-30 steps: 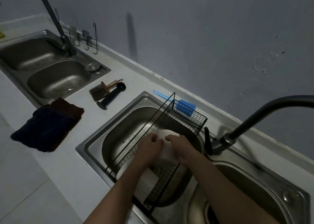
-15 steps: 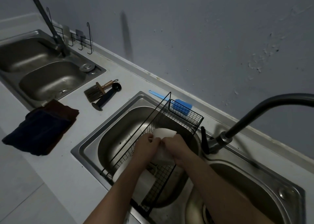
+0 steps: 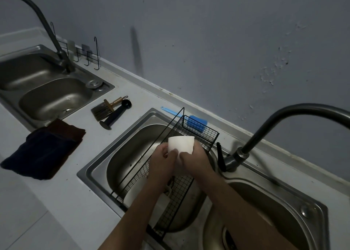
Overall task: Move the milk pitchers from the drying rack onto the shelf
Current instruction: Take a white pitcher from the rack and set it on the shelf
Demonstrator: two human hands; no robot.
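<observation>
A white milk pitcher point(image 3: 181, 144) is held upside down above the black wire drying rack point(image 3: 198, 136), its flat base toward the wall. My left hand point(image 3: 162, 164) grips its left side and my right hand point(image 3: 193, 159) grips its right side. Both hands cover the pitcher's lower part. Another white pitcher point(image 3: 161, 206) lies lower in the rack, mostly hidden under my left forearm. The rack sits across a steel sink basin point(image 3: 132, 155). No shelf is in view.
A dark curved faucet point(image 3: 265, 134) rises just right of the rack. A blue brush point(image 3: 195, 123) lies behind the rack by the wall. A brush and black tamper point(image 3: 113, 113), a dark folded cloth point(image 3: 43, 149) and a second sink point(image 3: 47, 90) lie to the left.
Both hands have lifted the white pitcher up out of the rack; it was low in the basket a second ago and now stands clear above the wire.
</observation>
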